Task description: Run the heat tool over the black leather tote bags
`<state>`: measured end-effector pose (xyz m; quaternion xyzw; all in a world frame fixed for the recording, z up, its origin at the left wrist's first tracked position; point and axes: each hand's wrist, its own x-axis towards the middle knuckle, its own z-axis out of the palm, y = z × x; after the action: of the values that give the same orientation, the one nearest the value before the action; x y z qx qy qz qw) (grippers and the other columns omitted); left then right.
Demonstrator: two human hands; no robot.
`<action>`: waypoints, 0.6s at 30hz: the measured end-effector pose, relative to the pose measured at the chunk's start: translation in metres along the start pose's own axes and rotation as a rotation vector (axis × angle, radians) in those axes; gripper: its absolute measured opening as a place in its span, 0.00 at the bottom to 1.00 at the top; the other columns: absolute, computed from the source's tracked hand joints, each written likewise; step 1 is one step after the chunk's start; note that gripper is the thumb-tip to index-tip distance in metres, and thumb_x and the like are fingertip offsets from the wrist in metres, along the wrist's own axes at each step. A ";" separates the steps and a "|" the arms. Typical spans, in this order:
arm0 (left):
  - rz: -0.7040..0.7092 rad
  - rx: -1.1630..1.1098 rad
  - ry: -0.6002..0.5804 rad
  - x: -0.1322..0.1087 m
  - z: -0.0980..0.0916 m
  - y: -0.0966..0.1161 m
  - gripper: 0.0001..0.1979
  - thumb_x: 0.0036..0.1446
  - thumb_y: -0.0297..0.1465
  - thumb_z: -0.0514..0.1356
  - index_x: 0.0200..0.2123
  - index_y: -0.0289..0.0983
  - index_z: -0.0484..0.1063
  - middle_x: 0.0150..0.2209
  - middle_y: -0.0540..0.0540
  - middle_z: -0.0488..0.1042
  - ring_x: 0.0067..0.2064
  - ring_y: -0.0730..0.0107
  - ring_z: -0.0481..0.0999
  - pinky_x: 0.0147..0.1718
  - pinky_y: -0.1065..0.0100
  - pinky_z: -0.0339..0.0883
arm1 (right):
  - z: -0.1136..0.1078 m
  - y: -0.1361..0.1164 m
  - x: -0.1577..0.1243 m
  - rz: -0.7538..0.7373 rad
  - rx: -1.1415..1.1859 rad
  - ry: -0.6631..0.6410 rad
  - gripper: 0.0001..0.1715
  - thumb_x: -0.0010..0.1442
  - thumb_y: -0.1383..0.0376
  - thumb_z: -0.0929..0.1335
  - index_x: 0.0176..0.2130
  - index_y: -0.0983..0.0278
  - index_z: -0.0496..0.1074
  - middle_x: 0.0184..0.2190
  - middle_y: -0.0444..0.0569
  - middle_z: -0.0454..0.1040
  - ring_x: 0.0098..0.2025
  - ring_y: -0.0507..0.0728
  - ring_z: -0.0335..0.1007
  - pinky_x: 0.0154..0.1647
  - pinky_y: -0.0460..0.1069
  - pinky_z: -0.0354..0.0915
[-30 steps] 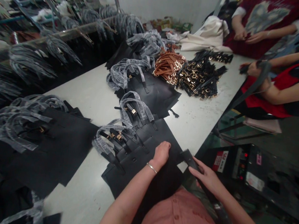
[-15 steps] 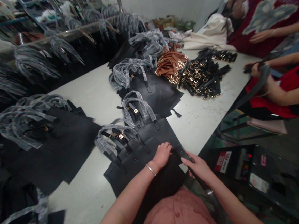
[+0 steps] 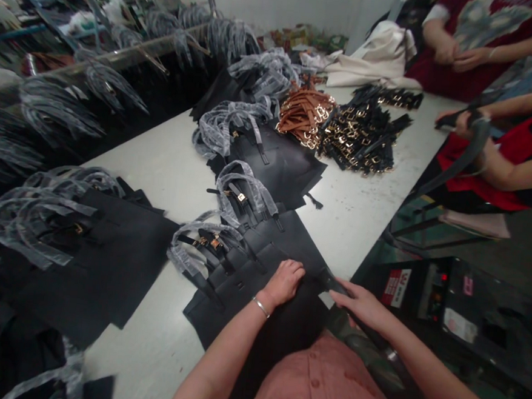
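Item: black leather bag panels, stacked flat, at the near edge of the white worktable, directly in front of the person, with their near part lying against a salmon-pink button shirt.
Left hand: open, palm down, fingers together, pressing flat on the leather; thin metal bracelet on the wrist.
Right hand: fingers extended over a narrow black leather strip at the panels' right edge; whether it grips the strip cannot be told.
Fittings on panels: handles wrapped in clear plastic, gold-tone buckles, just beyond the left hand.
Next along table: a second black panel stack with wrapped handles.
Farther on: tan leather straps with gold buckles, heaped beside black straps with gold buckles.
Table end: cream fabric bags.
Left of person: a larger panel stack.
Background left: rack of hanging wrapped bag parts.
Lower right: black machine with red indicator lights.
Co-workers: a seated person's hands holding a dark strap; another person's hands, clasped, at the far end.
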<state>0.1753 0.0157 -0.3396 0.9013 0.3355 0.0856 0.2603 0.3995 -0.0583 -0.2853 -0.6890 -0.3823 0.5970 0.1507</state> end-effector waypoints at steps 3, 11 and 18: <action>-0.006 0.002 0.012 -0.001 0.000 0.001 0.10 0.59 0.23 0.53 0.43 0.38 0.68 0.49 0.44 0.69 0.51 0.65 0.64 0.53 0.62 0.58 | 0.005 -0.010 0.013 -0.017 0.022 -0.004 0.29 0.61 0.52 0.66 0.58 0.60 0.66 0.27 0.42 0.74 0.13 0.48 0.66 0.10 0.42 0.57; -0.175 0.057 0.089 0.009 0.005 0.018 0.09 0.65 0.31 0.50 0.36 0.37 0.69 0.45 0.43 0.69 0.46 0.63 0.65 0.47 0.61 0.61 | -0.008 -0.008 -0.006 0.056 0.074 -0.094 0.26 0.57 0.51 0.69 0.51 0.63 0.72 0.22 0.40 0.70 0.10 0.48 0.63 0.08 0.42 0.55; -0.267 0.122 0.074 0.022 0.008 0.028 0.05 0.60 0.29 0.57 0.41 0.38 0.68 0.42 0.44 0.67 0.45 0.60 0.65 0.45 0.59 0.60 | -0.011 -0.017 0.008 -0.001 0.119 0.110 0.31 0.62 0.53 0.66 0.61 0.60 0.62 0.31 0.43 0.74 0.15 0.47 0.65 0.13 0.42 0.59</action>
<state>0.2102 0.0093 -0.3320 0.8590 0.4664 0.0627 0.2016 0.4043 -0.0388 -0.2772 -0.7104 -0.3375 0.5799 0.2122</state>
